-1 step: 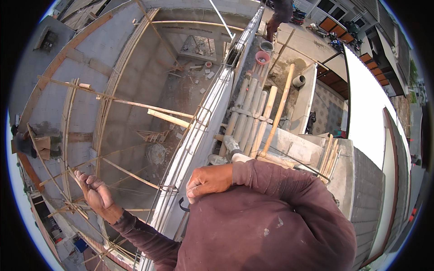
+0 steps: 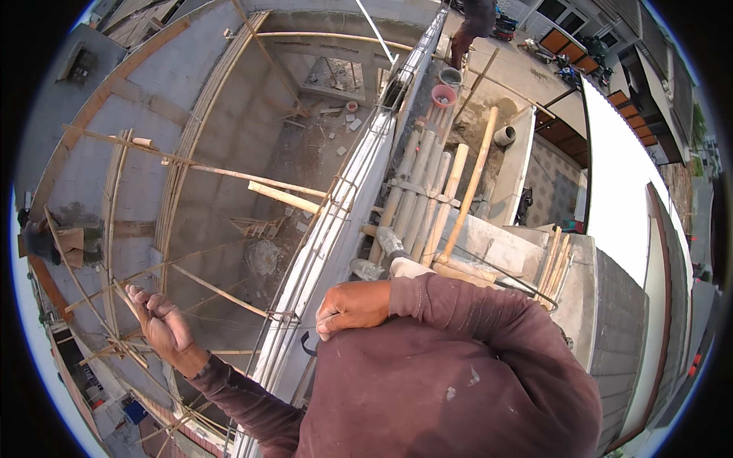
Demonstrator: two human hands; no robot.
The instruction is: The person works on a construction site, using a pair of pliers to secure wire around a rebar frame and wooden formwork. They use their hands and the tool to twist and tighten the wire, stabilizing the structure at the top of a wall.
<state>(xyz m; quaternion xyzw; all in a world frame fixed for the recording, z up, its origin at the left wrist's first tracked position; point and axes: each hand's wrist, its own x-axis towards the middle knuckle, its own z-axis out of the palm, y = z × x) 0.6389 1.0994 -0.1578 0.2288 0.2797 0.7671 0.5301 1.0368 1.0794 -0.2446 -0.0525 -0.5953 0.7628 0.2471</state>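
My left hand [image 2: 168, 333] is stretched out to the left over the drop, palm turned up and fingers curled in. A thin pale strip, like bamboo, runs along its outer side. Whether the hand grips that strip cannot be made out. In front of my chest, my right hand [image 2: 351, 307] is bent inward with its fingers closed together, and what they may hold is hidden. Just left of it a black strap or loop [image 2: 308, 344] shows. The pale wall top with steel rods [image 2: 305, 282] runs between my two hands.
Bamboo poles [image 2: 427, 172] lie bundled ahead on the right, under my shoe [image 2: 389, 241]. Beyond them stand a pink bucket [image 2: 443, 97] and a grey bucket [image 2: 450, 77], near another person's leg [image 2: 461, 47]. A deep room with a rubble-strewn floor [image 2: 309, 153] drops away left. Another person [image 2: 38, 238] is far left.
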